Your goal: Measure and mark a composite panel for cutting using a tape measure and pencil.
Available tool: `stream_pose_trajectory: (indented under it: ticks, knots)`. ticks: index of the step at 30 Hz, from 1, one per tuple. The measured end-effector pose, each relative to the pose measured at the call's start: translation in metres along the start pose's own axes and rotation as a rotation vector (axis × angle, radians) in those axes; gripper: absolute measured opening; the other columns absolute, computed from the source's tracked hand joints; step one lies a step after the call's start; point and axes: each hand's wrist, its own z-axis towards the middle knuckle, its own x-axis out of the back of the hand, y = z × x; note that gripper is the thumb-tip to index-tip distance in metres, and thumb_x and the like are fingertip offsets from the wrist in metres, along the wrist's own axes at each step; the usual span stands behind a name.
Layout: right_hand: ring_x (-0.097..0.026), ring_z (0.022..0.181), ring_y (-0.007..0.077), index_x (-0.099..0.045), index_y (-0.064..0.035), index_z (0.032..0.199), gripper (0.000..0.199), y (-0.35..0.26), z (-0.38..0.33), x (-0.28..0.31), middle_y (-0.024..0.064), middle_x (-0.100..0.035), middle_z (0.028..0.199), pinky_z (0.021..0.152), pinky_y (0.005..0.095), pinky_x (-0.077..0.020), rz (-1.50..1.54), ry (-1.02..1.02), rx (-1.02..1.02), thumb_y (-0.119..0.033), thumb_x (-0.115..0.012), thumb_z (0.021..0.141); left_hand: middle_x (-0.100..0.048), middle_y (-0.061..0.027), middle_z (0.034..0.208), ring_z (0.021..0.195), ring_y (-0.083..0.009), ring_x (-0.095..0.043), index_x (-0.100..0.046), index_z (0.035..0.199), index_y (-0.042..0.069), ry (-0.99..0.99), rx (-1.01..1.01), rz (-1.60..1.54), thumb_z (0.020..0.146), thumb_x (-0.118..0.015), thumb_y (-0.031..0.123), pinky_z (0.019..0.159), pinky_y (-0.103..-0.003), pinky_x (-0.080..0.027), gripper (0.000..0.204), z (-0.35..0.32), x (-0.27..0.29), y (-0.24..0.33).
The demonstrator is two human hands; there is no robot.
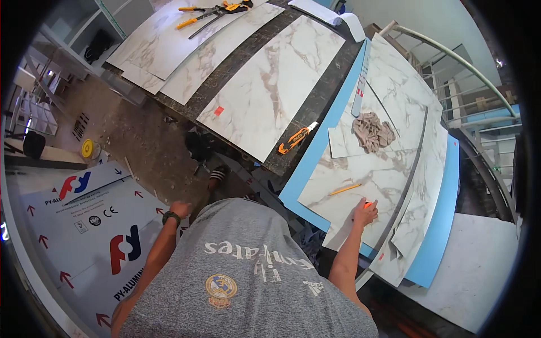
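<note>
My right hand (365,213) rests over the marble-patterned panel (332,183) at the right, its fingers closed on a small orange object (368,205). The fingers cover most of it, so its kind does not show. A yellow pencil (345,189) lies on the panel just beyond this hand. Farther off sits a crumpled brownish cloth (373,133). My left hand (180,209) hangs low beside my body at the left, fingers curled in with nothing visible in them. Below it is a white printed panel (84,248).
An orange utility knife (297,139) lies on the dark tabletop (225,73) beside another marble-patterned panel (276,79). Clamps and pliers (214,11) rest at the far end. A metal ruler (360,84) lies on the right-hand panels. A curved railing (451,53) stands at the right.
</note>
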Motion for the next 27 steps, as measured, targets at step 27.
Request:
stream_pose_trajectory:
  ticks: [27]
  knots:
    - [-0.064,0.077,0.0177,-0.068,0.0016,0.118,0.033,-0.324,-0.240,0.112,0.0098,-0.070,0.101,0.068,0.0274,-0.0526,1.411,-1.340,-0.334,-0.021,-0.076,0.094,-0.057,-0.0251,0.136,0.116,-0.0419,-0.061,-0.058,0.127,0.002,0.496,-0.325,0.528,0.078,-0.072,0.049,0.101,-0.049,-0.050,0.069,0.104,0.096,0.393]
